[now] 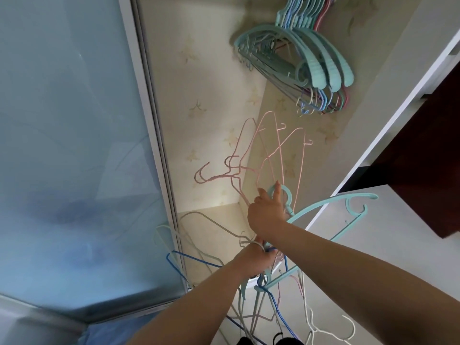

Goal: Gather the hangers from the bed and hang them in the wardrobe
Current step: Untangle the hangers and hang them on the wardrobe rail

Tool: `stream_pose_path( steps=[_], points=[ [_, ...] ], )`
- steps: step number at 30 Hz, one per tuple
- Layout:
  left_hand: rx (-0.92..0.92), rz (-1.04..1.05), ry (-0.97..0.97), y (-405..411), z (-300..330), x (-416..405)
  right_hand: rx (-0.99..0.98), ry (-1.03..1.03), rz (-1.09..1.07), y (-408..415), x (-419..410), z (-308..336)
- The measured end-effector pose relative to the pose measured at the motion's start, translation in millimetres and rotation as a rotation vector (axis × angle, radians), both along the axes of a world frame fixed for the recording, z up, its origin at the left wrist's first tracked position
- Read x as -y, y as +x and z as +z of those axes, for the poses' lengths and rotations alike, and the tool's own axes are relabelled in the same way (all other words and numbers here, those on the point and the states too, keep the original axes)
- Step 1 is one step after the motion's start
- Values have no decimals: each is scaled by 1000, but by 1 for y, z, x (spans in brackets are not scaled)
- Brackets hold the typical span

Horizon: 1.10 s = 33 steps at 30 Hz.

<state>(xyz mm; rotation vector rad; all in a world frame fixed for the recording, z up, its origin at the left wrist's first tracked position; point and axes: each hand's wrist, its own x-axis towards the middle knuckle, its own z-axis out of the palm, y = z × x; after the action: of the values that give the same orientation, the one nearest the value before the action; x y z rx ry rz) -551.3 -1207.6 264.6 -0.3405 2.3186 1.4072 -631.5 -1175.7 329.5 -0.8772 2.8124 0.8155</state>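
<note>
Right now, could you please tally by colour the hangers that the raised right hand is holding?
pink wire hangers: 3, as far as the overlap shows
broad teal plastic hanger: 1
Total: 4, all held up by the right hand, one finger through the teal hook.

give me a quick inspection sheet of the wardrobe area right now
surface: pale wardrobe floor, bare where visible
job's things: teal hangers on the rail; pink wire hangers and one teal hanger raised; mixed hanger bundle below
clutter: nothing seen
grippers: right hand grips the raised hangers; left hand holds the bundle
cables: nothing seen
surroundings: frosted sliding door at left, dark cabinet at right
</note>
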Motion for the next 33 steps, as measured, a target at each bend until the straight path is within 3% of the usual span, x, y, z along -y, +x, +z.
stream_pose_path(
  steps=[4, 9, 15, 18, 20, 23, 26, 33],
  points=[
    [-20, -45, 73, -1, 10, 2, -91, -135, -4, -9, -7, 7],
    [-47, -4, -8, -3, 12, -2, -80, -170, 68, -28, -4, 21],
    [-27, -17, -112, -4, 9, -4, 186, -249, -47, -51, 3, 30],
    [-4, -48, -104, -2, 5, -3, 455, -499, -268, -67, -4, 34],
    [-6, -65, -110, -1, 1, -3, 559, -714, -422, -77, -10, 35],
    [-9, -118, -166, 3, -3, -5, 678, -862, -571, -89, -22, 42],
    [-17, -154, -232, 7, -7, -5, 690, -850, -554, -98, -38, 47],
    [-26, -142, -249, -1, -7, -1, 454, -618, -217, -98, -49, 48]
  ],
)
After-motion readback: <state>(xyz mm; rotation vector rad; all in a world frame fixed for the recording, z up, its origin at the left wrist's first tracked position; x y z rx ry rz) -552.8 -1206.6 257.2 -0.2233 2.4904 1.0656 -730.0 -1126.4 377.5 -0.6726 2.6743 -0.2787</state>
